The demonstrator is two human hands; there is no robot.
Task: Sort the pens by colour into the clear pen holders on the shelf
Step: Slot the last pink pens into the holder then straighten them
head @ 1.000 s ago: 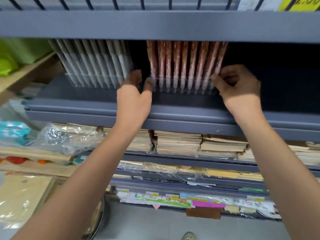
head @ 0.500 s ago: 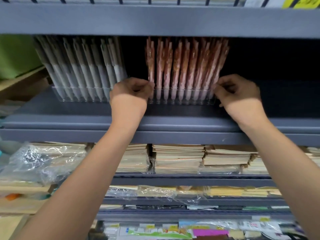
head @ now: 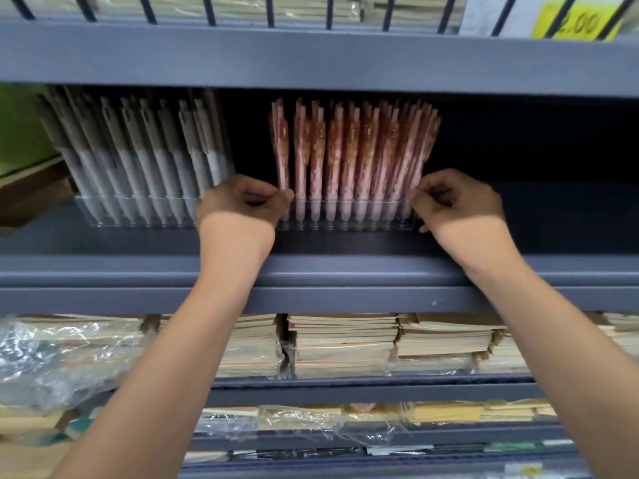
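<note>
Left hand (head: pixel 238 216) pinches one end of the holder (head: pixel 345 225), right hand (head: pixel 456 210) grips the other; pink pens (head: pixel 349 150) stand between them, grey pens (head: pixel 145 153) just outside the left hand.

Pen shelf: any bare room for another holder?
Bare shelf right of the pink pen holder, past the right hand. Narrow front strip too. Gap toward the grey pen holder is filled by the left hand; both holders packed.

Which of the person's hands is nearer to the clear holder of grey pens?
Left. The left hand grips the pink-pen holder at its left end, just beside the grey-pen holder; the right hand grips its right end, farther off.
</note>
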